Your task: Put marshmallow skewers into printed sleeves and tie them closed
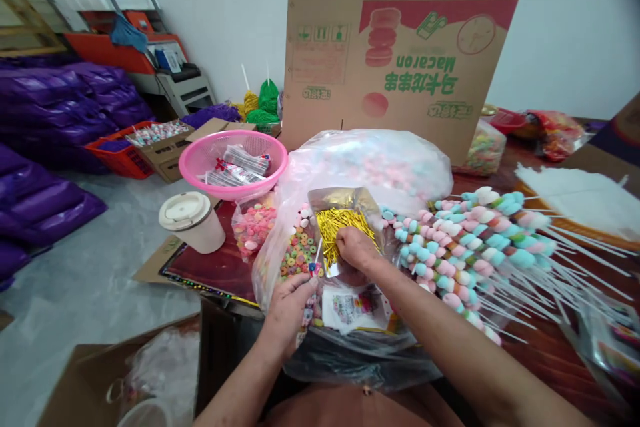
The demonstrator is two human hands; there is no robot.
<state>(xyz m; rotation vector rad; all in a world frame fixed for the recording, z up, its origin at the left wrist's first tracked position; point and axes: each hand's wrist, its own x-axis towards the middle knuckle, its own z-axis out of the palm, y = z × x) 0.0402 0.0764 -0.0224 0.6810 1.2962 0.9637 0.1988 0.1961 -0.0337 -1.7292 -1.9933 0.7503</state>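
The right hand [354, 248] pinches gold ties [336, 224] in their bag. The left hand [290, 304] holds a candy stick [314, 266] tight. Finished candy sticks [470, 240] lie just right of the hands.

We read "Macaron" in green letters, upside down, on the large brown cardboard box [400, 34] standing behind the table. Green Chinese characters run under it, also inverted, beside a printed clock face and pink macaron drawings. Other print is too small.
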